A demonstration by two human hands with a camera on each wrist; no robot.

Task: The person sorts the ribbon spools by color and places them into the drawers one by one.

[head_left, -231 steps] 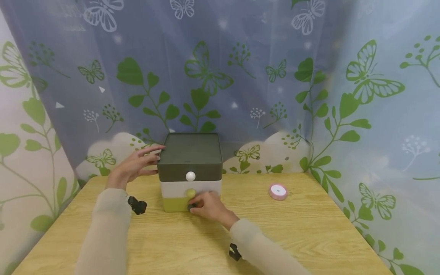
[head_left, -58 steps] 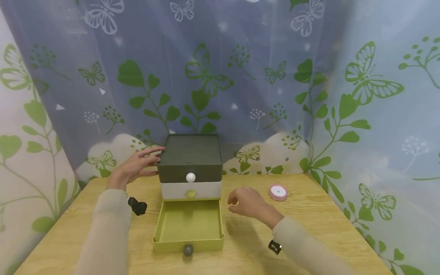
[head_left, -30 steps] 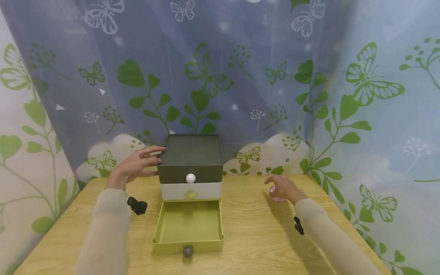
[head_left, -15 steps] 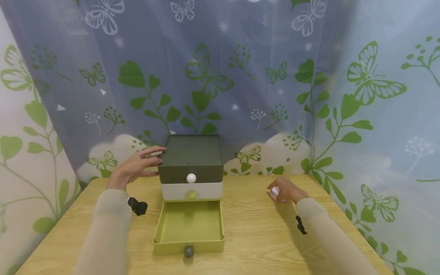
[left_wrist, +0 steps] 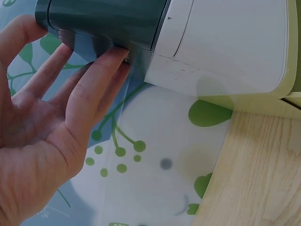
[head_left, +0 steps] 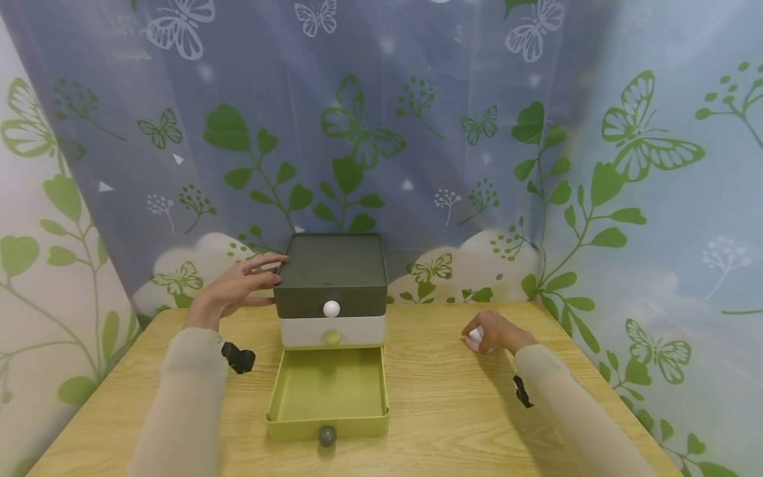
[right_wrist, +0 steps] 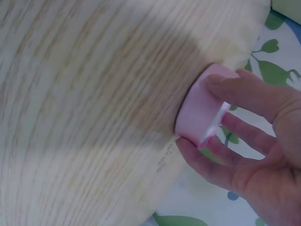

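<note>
A small drawer box (head_left: 334, 260) stands at the middle back, dark green on top, white in the middle, yellow-green below. Its bottom drawer (head_left: 329, 391) is pulled out, with nothing inside, and has a dark grey knob (head_left: 327, 436). My left hand (head_left: 235, 289) rests its fingertips against the left side of the dark green section (left_wrist: 108, 21). At the right, my right hand (head_left: 497, 330) grips a pink roll (right_wrist: 202, 106) between thumb and fingers. The roll looks like a ribbon spool with a white face, standing on the table; the hand partly hides it.
The wooden table (head_left: 441, 397) stretches around the box. A patterned curtain (head_left: 441, 165) with butterflies and leaves hangs close behind and along both sides. The upper drawers, with a white knob (head_left: 331, 309) and a yellow-green knob (head_left: 332, 338), are closed.
The bottom drawer has been pulled out. My right hand has let go of its knob, moved right to the pink roll and taken hold of it. The left hand stays in place.
</note>
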